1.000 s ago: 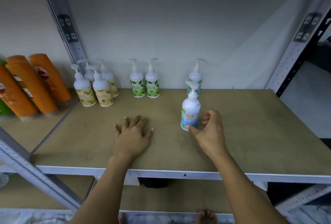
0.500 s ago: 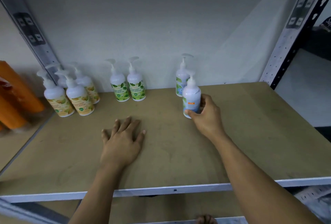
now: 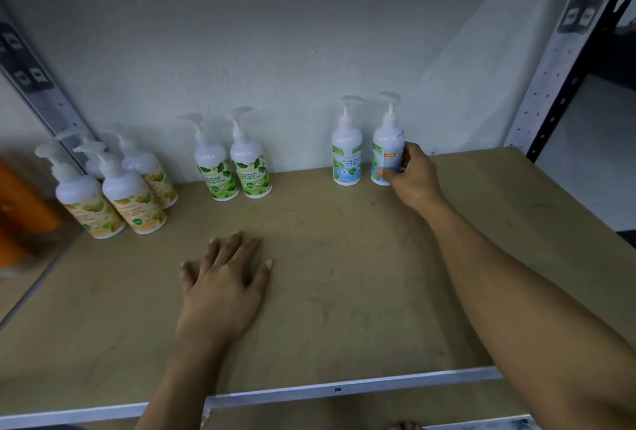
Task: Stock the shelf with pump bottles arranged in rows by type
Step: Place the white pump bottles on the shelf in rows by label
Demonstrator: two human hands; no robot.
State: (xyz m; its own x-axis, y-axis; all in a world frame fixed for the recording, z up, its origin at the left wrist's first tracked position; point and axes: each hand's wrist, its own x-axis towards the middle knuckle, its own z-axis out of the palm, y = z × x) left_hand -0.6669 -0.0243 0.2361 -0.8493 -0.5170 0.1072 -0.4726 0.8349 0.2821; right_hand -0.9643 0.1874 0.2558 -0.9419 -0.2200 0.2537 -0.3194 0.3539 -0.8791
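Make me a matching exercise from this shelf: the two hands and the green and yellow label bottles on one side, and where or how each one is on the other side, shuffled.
Column one
1. left hand
2. right hand
3. green-label bottles
4. yellow-label bottles

Column two
A. grips a blue-label bottle at the back right
B. lies flat on the shelf board
C. clustered at the far left
D. paired at the back, near the middle

Pairs: 1-B, 2-A, 3-D, 4-C

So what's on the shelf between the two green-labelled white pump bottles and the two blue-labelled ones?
Nothing: in the head view only bare tan shelf board separates the green-labelled white pump bottles from the blue-labelled pair.
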